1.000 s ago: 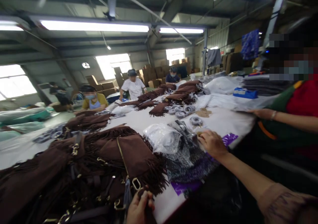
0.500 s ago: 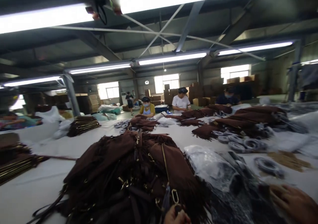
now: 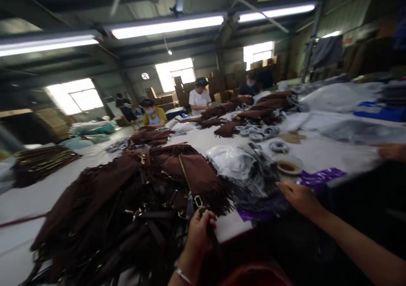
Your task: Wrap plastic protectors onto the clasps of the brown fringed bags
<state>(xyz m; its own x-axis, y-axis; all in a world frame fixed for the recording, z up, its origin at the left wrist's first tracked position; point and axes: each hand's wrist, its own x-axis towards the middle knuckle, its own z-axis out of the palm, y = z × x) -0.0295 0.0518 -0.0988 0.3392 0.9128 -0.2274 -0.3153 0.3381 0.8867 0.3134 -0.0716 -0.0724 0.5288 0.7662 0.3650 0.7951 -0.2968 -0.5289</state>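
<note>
My left hand (image 3: 199, 227) is closed around a dark brown strap (image 3: 213, 237) at the front of a heap of brown fringed bags (image 3: 120, 193). Just above it, a gold oval ring (image 3: 198, 201) and a grey tassel (image 3: 190, 205) hang from the zipped bag (image 3: 188, 172) on top. Off to the right, my right hand (image 3: 300, 197) has its fingertips pinched at the edge of a pile of clear plastic bags (image 3: 237, 167); how much plastic is between them is hard to see. Purple plastic (image 3: 320, 176) lies beside that hand.
A tape roll (image 3: 288, 166) and coiled grey straps (image 3: 260, 132) lie past the plastic. More brown bags (image 3: 269, 104) are stacked farther back. Another person's hand (image 3: 393, 151) is at the right edge. Co-workers sit across the table (image 3: 193, 138). Something red (image 3: 253, 275) is below the front edge.
The view has swung right and down. My right hand has moved from the right side to the plastic pile's edge. My left hand stays by the ring, with more of its arm showing.
</note>
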